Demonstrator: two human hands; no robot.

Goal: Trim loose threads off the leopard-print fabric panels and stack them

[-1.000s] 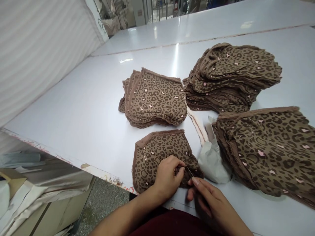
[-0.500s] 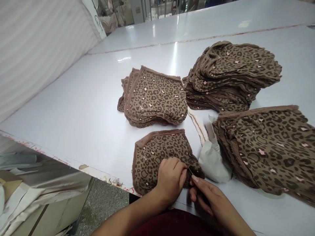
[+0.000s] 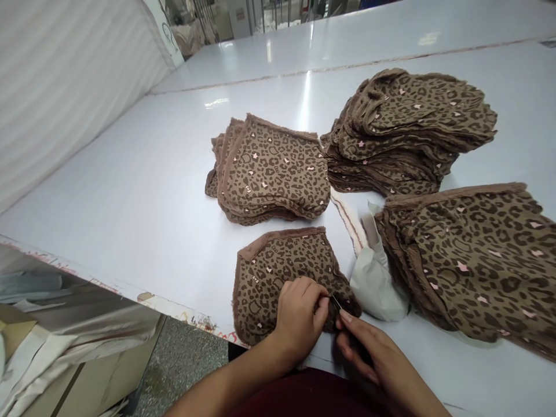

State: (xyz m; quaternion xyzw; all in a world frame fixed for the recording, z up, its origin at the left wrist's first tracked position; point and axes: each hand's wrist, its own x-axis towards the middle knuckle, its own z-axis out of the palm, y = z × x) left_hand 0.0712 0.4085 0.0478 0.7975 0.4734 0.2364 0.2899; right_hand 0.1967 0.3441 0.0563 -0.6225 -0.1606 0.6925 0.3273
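A leopard-print fabric piece (image 3: 282, 255) with a brown fuzzy edge lies flat at the table's front. My left hand (image 3: 299, 313) rests on it with curled fingers, pinching the cloth near its right end. Between the thumb and fingers of my right hand (image 3: 369, 344) is a thin pointed metal tool (image 3: 336, 303). Its tip meets the cloth beside my left fingertips; its other end is hidden in the hand, so I cannot tell its exact kind.
Stacks of matching pieces lie behind (image 3: 278, 168), at the back right (image 3: 417, 127) and at the right (image 3: 473, 260). A crumpled pale bag (image 3: 376, 284) and a whitish strip (image 3: 347, 217) sit between them. The white table (image 3: 143, 202) ends at a worn front edge, with cardboard (image 3: 104, 359) below.
Both hands stay almost in place at the fabric's right end. The tool's tip has barely moved, and the view has shifted slightly.
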